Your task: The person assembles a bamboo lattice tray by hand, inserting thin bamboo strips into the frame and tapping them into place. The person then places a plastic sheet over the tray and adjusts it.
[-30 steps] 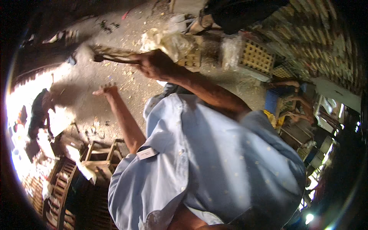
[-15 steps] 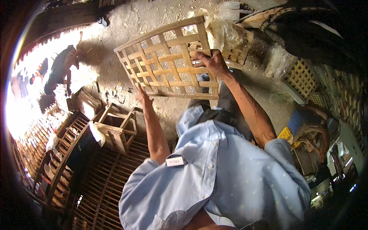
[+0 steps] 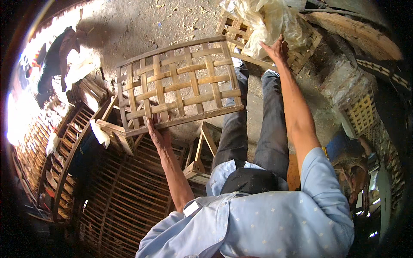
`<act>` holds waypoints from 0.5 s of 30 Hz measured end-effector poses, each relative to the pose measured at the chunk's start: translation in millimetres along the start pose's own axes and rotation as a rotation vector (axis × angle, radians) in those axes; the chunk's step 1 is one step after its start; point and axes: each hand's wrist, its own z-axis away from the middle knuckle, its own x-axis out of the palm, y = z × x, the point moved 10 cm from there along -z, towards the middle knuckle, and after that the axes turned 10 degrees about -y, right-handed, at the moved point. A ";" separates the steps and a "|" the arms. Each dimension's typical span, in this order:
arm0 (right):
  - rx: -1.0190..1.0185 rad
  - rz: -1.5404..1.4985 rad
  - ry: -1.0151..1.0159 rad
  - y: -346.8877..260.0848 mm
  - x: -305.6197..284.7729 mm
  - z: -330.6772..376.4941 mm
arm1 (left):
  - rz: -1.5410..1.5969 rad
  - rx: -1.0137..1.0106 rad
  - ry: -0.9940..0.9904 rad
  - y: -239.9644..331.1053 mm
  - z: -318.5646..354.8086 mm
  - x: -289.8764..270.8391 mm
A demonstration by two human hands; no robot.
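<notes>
Head view: dusty concrete floor at 12 o'clock, slatted crates at 8. Woven bamboo lattice panel (image 3: 178, 86) held centre-left; left hand (image 3: 158, 134) fingers curled closed on its lower rail. Right hand (image 3: 276, 48) spread open, touching plastic sheet (image 3: 269, 23) at 1. Panel probably light, stiff, splintery; grip rails. Free room toward 11

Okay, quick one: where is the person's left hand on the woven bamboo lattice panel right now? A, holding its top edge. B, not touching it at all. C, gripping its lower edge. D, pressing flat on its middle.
C: the left hand grips the lower edge of the woven bamboo lattice panel, while the right hand reaches to the plastic-covered crate beyond it.
</notes>
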 end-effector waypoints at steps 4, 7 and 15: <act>-0.101 -0.222 -0.200 3.1 2.2 -27.3 | 0.002 0.003 0.135 -12.2 14.5 -34.0; -0.139 -0.445 -0.034 -19.7 -68.6 8.1 | 0.066 -0.002 0.152 -33.6 21.1 -60.2; -0.028 -1.096 0.196 58.4 -234.9 131.4 | 0.198 -0.125 -0.017 -147.5 -22.9 33.0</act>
